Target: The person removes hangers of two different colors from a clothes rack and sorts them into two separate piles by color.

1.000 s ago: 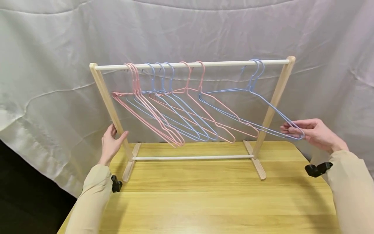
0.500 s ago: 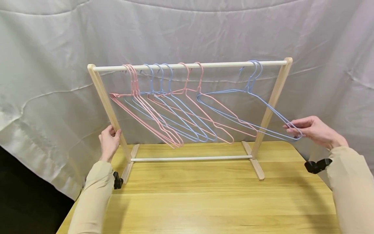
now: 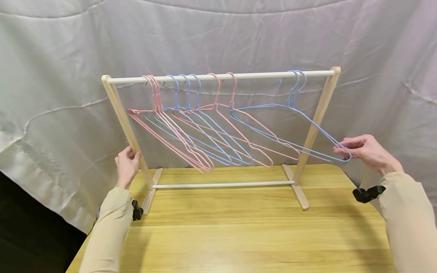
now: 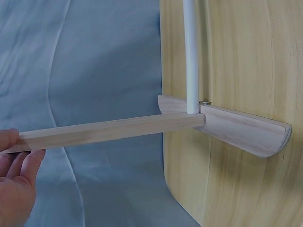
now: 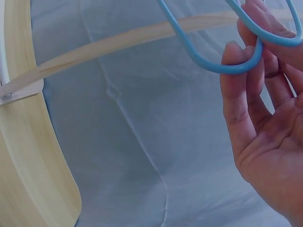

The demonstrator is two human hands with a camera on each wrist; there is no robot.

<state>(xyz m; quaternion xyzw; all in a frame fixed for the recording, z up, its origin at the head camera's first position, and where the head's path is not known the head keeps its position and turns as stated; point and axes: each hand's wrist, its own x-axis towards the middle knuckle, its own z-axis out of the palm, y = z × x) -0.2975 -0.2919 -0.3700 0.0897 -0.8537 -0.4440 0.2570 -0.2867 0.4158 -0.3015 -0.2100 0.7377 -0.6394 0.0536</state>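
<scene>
A wooden clothes rack with a white top rail (image 3: 259,76) stands on the table. My left hand (image 3: 127,165) grips its left post (image 3: 120,110), thumb on one side and fingers on the other; the left wrist view shows this hand (image 4: 19,175) at the post (image 4: 109,132). At the right end of the rail hang two blue hangers (image 3: 315,125). My right hand (image 3: 370,151) holds their near right corners. Seen from the right wrist, its curled fingers (image 5: 236,90) are at the rounded blue ends (image 5: 194,54).
Further left on the rail hang several pink hangers (image 3: 170,123), several blue hangers (image 3: 208,125) and two spaced pink hangers (image 3: 235,123). The rack's right post (image 3: 322,102) and foot (image 3: 300,195) stand by the right hand. A grey curtain (image 3: 218,38) hangs behind the wooden table (image 3: 232,235).
The left hand has closed its thumb onto the left post, having been spread beside it. The right hand stays at the blue hangers' corners. The rack sits slightly further left in view.
</scene>
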